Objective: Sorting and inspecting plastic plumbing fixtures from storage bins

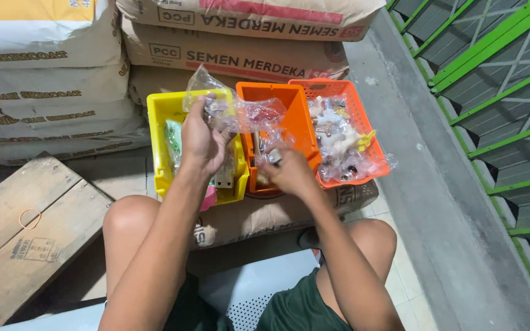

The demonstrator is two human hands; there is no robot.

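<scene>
Sack-top bins [280, 98] of bagged fittings [332, 138]

Three bins side by side on a sack [265, 214]: solid bin [161, 141] at the left edge, narrow bin [295, 116] in the middle, lattice basket [369, 122] at the right edge. Behind, stacked sacks [234, 58]. Left of the sack, a wooden crate [26, 233] bearing a rubber band [30, 219].
</scene>
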